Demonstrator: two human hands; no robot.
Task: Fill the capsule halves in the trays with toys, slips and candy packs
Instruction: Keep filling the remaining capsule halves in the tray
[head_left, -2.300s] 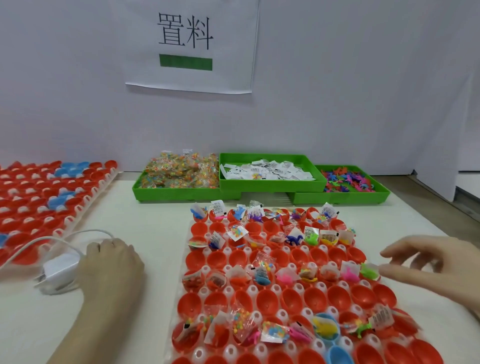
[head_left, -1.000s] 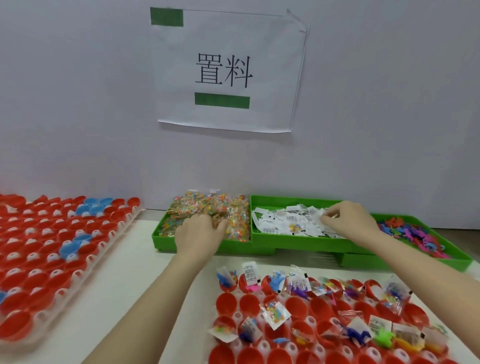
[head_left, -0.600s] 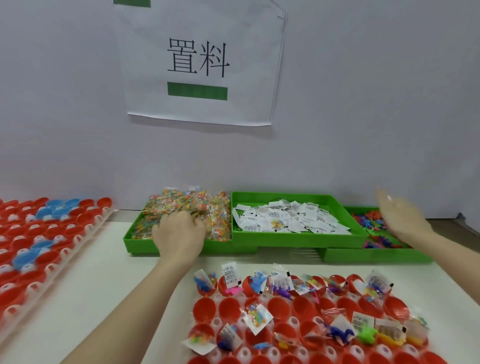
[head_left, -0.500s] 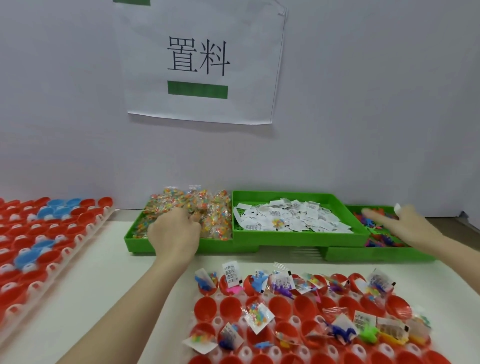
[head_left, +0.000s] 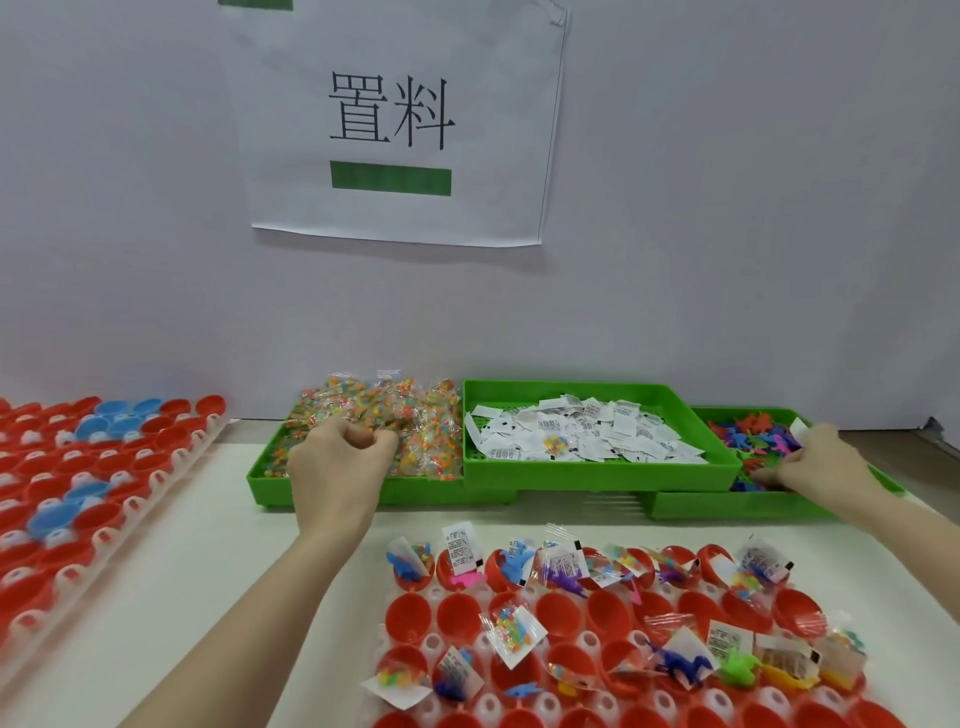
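Now, bins: three green ones in a row at the wall — candy packs (head_left: 415, 431), slips (head_left: 582, 431), toys (head_left: 753, 436).
Trays: two — near tray (head_left: 639, 639) of red capsule halves, far row filled, several in the next rows bare; side tray (head_left: 104, 483) at the left edge.
Left hand (head_left: 337, 467): fingers curled into the candy packs.
Right hand (head_left: 815, 467): in the toys — grip cannot be told.
Counter (head_left: 208, 571): bare strip between the trays.

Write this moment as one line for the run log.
left hand: grips candy packs in bin | right hand: in toy bin, holds slip
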